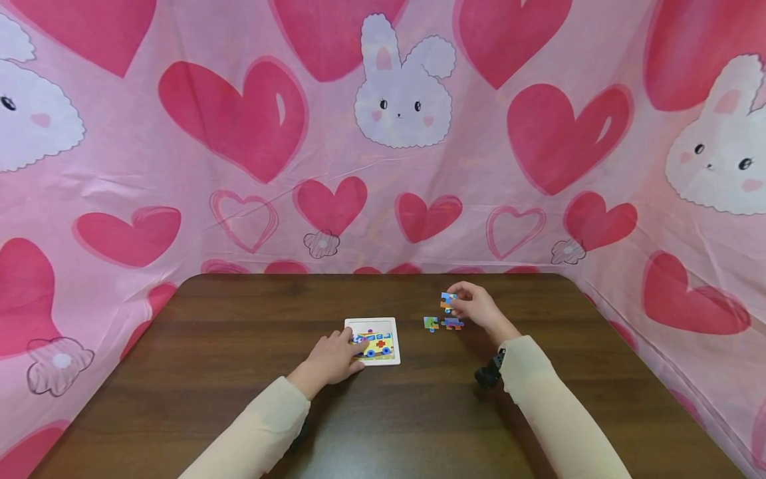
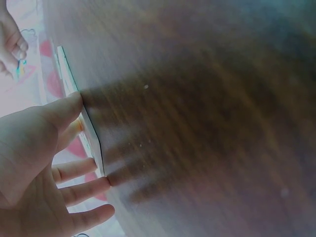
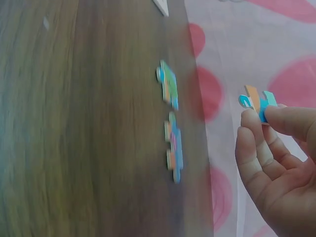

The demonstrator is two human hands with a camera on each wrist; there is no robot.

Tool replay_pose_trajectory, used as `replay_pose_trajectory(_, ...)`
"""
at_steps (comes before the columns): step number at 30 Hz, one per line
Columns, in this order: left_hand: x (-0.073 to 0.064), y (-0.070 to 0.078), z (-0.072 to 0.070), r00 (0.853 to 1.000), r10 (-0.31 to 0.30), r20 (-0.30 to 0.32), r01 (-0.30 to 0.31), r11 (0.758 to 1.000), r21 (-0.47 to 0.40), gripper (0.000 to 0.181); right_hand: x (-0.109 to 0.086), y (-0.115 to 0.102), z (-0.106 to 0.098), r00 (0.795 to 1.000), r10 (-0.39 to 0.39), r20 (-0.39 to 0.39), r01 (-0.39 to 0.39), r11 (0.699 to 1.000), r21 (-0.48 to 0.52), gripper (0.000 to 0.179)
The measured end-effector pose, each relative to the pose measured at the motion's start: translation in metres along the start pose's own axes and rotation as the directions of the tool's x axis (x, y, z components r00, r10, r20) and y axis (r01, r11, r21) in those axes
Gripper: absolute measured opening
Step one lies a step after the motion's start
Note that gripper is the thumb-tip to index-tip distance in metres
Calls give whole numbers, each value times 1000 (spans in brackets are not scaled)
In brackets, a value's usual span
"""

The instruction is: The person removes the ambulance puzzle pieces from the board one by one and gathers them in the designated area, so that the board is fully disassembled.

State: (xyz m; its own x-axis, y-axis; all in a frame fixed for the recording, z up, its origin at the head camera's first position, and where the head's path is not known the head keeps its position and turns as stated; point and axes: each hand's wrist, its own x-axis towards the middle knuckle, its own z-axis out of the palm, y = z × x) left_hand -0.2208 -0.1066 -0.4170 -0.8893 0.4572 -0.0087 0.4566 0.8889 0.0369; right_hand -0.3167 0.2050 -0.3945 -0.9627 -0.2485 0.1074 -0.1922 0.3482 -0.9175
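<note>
A white-framed puzzle tray (image 1: 390,362) with a yellow ambulance picture lies on the table. My left hand (image 1: 332,356) rests at its left side, fingers outstretched over the picture. In the left wrist view, the left hand's thumb (image 2: 69,109) and some fingertips touch the tray's edge (image 2: 94,136). My right hand (image 1: 475,307) pinches a blue and orange jigsaw piece (image 3: 256,102) between thumb and fingers, held up above the table. Two more pieces lie below it: a green one (image 1: 430,323) and a purple, blue and orange one (image 1: 453,323).
The dark wooden table (image 1: 239,412) carries the tray and the pieces. Behind it and at both sides hangs a pink cloth (image 1: 383,166) printed with hearts and rabbits. A black wrist camera (image 1: 489,374) sticks out below the right sleeve.
</note>
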Motion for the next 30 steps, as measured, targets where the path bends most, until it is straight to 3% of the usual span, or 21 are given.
replay_pose_trajectory(14, -1, -1, 0, 1000, 11, -10, -11, 1000, 3, 48, -14, 26, -32, 992, 118, -50, -121, 990, -67, 24)
replay_pose_trajectory(30, 0, -1, 0, 1000, 10, 0, -10, 1000, -2, 49, -19, 39, -35, 978, 207, -7, -205, 965, -163, 22)
